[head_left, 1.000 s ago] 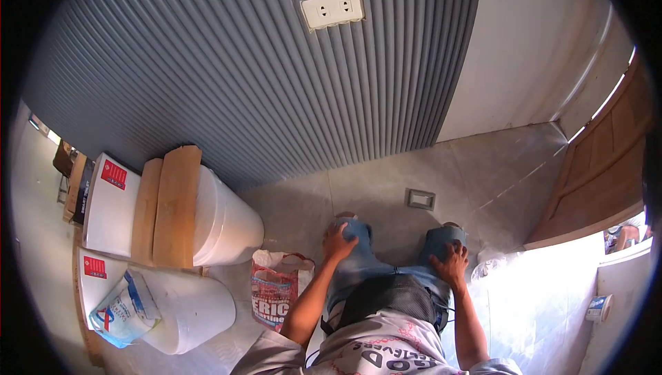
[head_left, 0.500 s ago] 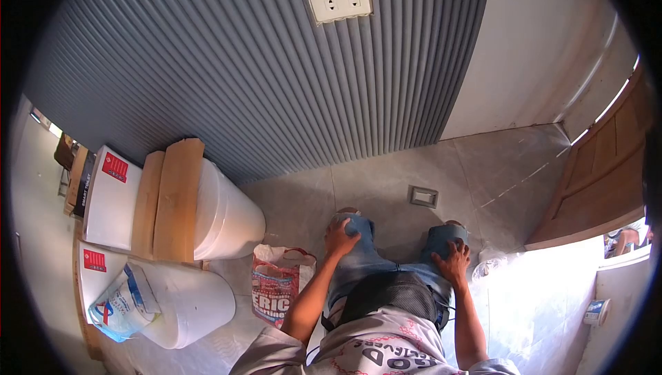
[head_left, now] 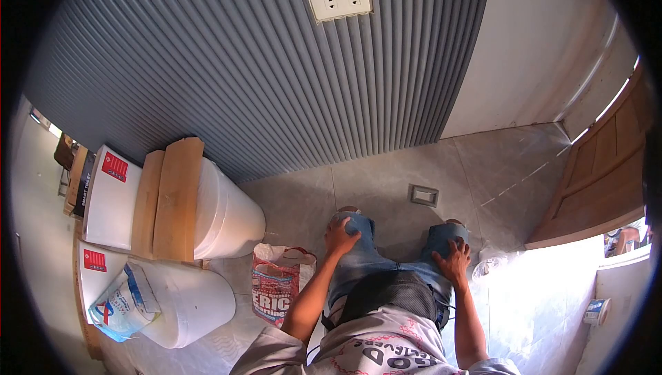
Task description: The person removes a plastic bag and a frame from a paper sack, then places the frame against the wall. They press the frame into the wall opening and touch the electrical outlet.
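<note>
My left hand (head_left: 341, 235) rests on one knee of my blue jeans (head_left: 362, 259), fingers apart and holding nothing. On the other knee lies my right hand (head_left: 454, 262), its fingers spread and also bare. A printed red and white bag (head_left: 274, 292) stands on the floor by my left forearm. Beyond my knees, a small grey rectangular frame (head_left: 423, 196) sits on the tiled floor (head_left: 386, 175). A crumpled clear plastic piece (head_left: 488, 262) is on the floor to the right of my right hand.
Two white toilets (head_left: 231, 213) are at the left, one with cardboard (head_left: 178, 199) around it, the other with a blue and white sack (head_left: 124, 306) on it. A grey ribbed wall panel (head_left: 276, 78) holds an outlet (head_left: 340, 2). A wooden door (head_left: 596, 175) stands at the right.
</note>
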Available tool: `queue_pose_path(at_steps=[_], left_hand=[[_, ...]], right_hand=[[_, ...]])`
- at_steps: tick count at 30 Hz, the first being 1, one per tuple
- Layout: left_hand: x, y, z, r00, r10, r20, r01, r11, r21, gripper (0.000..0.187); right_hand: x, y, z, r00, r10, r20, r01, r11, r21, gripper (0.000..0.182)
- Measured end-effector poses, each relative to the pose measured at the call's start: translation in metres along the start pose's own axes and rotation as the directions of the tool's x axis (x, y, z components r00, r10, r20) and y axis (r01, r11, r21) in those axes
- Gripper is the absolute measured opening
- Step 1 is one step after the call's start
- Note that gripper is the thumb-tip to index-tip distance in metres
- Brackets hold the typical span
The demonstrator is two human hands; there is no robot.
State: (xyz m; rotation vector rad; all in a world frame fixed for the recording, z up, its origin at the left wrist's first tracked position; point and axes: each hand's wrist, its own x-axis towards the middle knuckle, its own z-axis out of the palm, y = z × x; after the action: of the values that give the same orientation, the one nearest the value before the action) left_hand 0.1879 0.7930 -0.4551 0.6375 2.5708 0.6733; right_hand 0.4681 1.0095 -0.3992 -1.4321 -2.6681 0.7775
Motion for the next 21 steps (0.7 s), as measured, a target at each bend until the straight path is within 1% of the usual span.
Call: queue_pose_path(at_steps=[7, 15, 21], left_hand=[[-0.0013, 0.0032, -0.0020, 1.000, -0.009, -0.003, 0.009, 1.000, -0.005, 0.068], [-0.0013, 0.0038, -0.0035, 1.000, 0.010, -0.007, -0.010, 1.000, 0.011, 0.068], [-0.0024, 0.0060, -0.0053, 1.000, -0.003, 0.001, 0.003, 1.000, 0.003, 0.068]], right_hand=[[-0.0004, -0.0009, -0.0003, 1.000, 0.001, -0.007, -0.001, 1.000, -0.003, 0.072], [0.0014, -0.0024, -0.0012, 0.999, 0.045, 0.021, -0.044, 0.999, -0.015, 0.072], [0.0013, -0.0015, 0.0001, 0.999, 0.040, 0.011, -0.040, 0.999, -0.015, 0.071]])
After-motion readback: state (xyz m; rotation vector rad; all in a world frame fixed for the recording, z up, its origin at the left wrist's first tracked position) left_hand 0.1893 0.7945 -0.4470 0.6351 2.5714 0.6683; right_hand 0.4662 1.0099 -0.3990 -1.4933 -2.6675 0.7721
